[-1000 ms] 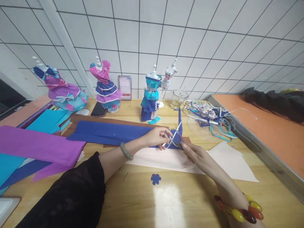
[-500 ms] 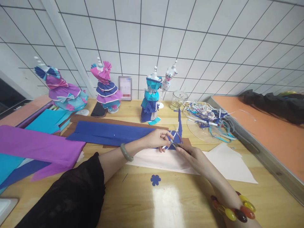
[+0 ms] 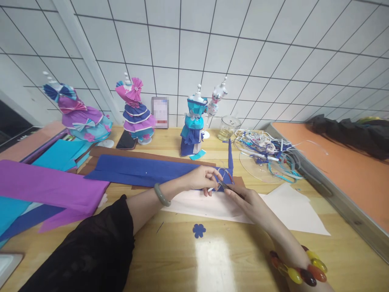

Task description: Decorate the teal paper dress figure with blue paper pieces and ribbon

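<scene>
My left hand [image 3: 204, 178] is closed in a pinch on a thin white strip [image 3: 210, 189], above the edge between blue paper [image 3: 146, 170] and pale pink paper [image 3: 200, 203]. My right hand [image 3: 243, 196] grips a small dark tool [image 3: 224, 185], which looks like scissors or snips, its tip beside the left fingertips. A thin looped strand [image 3: 231, 175] lies just behind the hands. Nearer to me on the wooden table sits a dark blue paper flower [image 3: 199, 230].
Small dress forms in paper dresses [image 3: 138, 113] stand along the tiled wall. Behind my hands are a glass cup [image 3: 229, 126] and a tangle of strips [image 3: 264, 146]. Purple paper [image 3: 51, 186] lies left. An orange surface [image 3: 337, 162] borders the right.
The tool in my right hand has turned slightly and its blades look closer together. The white strip's free part above the left fingers no longer shows. Both arms stay nearly in place.
</scene>
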Tool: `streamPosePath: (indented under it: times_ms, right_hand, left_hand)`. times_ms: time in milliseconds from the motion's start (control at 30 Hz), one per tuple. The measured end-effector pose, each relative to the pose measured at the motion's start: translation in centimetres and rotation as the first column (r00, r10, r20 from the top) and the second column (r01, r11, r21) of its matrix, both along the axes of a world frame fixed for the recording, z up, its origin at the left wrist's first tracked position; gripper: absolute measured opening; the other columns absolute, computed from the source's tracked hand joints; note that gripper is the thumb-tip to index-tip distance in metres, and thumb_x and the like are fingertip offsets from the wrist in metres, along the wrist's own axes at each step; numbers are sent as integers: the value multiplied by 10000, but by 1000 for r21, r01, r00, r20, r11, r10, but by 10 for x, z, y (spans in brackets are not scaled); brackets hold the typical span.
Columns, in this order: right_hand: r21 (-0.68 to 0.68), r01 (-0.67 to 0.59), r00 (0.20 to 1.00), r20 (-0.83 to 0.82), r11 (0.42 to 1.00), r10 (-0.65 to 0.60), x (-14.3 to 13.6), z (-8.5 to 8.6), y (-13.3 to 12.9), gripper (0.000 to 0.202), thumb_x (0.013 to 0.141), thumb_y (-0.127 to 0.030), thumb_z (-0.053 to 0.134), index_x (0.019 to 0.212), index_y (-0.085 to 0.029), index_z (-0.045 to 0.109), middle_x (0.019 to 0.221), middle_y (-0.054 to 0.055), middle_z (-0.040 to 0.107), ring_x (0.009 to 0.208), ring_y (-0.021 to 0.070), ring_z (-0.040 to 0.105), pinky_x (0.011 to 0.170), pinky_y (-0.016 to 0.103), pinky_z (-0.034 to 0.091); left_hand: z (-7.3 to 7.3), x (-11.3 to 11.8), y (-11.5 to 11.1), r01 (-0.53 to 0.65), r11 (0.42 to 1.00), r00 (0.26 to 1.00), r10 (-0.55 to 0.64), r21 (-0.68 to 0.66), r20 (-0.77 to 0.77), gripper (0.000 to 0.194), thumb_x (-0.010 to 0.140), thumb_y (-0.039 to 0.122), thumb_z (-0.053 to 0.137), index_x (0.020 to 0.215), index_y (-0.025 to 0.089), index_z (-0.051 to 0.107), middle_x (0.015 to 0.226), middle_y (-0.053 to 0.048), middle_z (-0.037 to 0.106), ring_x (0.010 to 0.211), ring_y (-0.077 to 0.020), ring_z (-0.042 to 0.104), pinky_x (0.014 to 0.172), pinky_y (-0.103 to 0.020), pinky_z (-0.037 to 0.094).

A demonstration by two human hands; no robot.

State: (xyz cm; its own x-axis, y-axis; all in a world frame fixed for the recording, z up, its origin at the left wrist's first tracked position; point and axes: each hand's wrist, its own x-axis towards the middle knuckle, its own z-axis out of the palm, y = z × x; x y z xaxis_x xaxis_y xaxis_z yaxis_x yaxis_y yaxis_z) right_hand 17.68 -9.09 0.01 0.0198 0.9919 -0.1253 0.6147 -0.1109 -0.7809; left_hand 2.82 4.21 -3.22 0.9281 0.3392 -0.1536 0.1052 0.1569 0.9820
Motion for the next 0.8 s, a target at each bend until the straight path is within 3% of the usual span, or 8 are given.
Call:
streamPosePath:
  times_ms: [233,600,700,800]
  right_hand:
    - [-10,25,1000,-2,1000,-25,1,-2,-1,435,834,-512,404,883,-177,678,816,25,666,800,234,577,685,281,437]
    - [-24,97,995,24,995,-96,1,-10,1,474,818,-546,402,647,-151,598,558,-7,502,544,135,442,485,240,322]
    - [-38,97,995,0,995,-97,2,-10,2,472,814,-546,410,686,-149,630,580,1,551,560,150,486,496,244,346]
    - [-51,65,995,-68,997,-68,4,-11,2,474,809,-548,421,860,-154,679,736,23,655,697,204,574,591,267,420]
  left_hand:
    - [-4,0,0,20,1000,1000,-20,-22,0,287,673,201,636,935,133,541,680,-17,617,439,-69,542,420,-180,429]
    - [-4,2,-2,-1,1000,1000,1,-21,-22,275,676,227,654,918,145,552,645,3,596,453,-71,546,417,-171,422]
    - [-3,1,-3,-2,1000,1000,2,-19,-26,269,680,227,652,919,150,554,620,12,592,446,-74,544,417,-179,428]
    - [-2,0,-4,4,1000,999,-4,0,-39,268,682,233,657,916,150,556,605,14,590,466,-87,561,422,-184,439]
